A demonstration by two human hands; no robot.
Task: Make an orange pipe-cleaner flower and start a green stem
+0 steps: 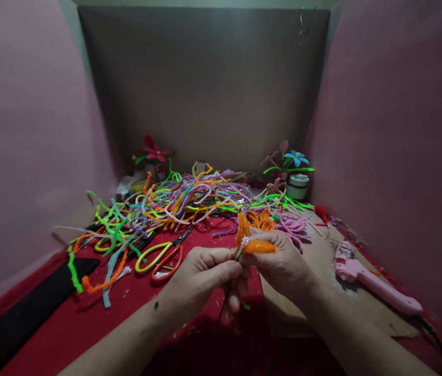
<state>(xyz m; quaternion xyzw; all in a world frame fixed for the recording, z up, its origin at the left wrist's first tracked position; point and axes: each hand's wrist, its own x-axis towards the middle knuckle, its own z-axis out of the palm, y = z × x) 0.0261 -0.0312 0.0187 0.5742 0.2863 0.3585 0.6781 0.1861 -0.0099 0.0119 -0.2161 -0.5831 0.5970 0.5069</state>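
Observation:
Between my hands is a pipe-cleaner flower (260, 247) with two orange petals showing, one upright and one pointing right. White beads (245, 241) sit at its centre. My left hand (201, 271) pinches the base of the flower between thumb and fingers, and a thin dark stem runs down below. My right hand (287, 263) is closed around the flower from the right, its fingers partly hidden behind the petal. Just behind the flower lie more orange looped petals (262, 219). Scissors (162, 261) with yellow and red handles rest left of my left hand.
A tangled heap of coloured pipe cleaners (193, 198) spreads across the red cloth (127, 324). On the right, a pink glue gun (377, 287) lies on a brown board (283, 313). Finished flowers (296, 158) and a small jar (298, 186) stand behind. Pink panels (393, 130) flank both sides.

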